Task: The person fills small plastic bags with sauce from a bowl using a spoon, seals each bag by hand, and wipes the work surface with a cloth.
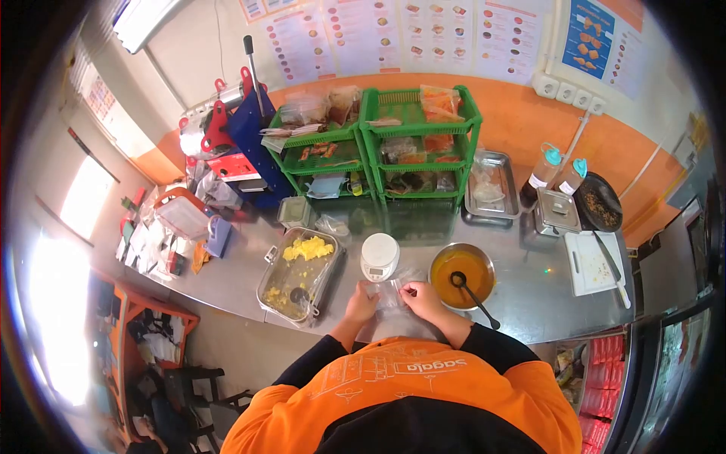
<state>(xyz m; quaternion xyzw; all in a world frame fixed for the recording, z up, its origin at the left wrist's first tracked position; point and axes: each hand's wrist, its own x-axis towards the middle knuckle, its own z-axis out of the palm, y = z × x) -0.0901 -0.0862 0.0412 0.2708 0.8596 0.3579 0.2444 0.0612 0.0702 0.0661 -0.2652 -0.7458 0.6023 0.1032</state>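
Between my two hands is a clear plastic bag (389, 294), held at its edges near the front of the steel table. My left hand (362, 303) pinches its left side and my right hand (425, 300) pinches the right side. Just beyond the bag stands a white kitchen scale (380, 253). To the right, a steel bowl (491, 266) holds orange-yellow sauce (478, 267), with a black ladle (476, 294) resting in it. On the left lies a steel tray (330, 281) with yellow food (308, 248) that looks like scrambled egg.
Green rack shelves (420, 163) with packets stand at the back. Further right are a metal tray (493, 187), squeeze bottles (572, 176), a lidded container (557, 211), and a knife (609, 261) on a white cutting board (587, 272). A blue machine (253, 140) stands back left.
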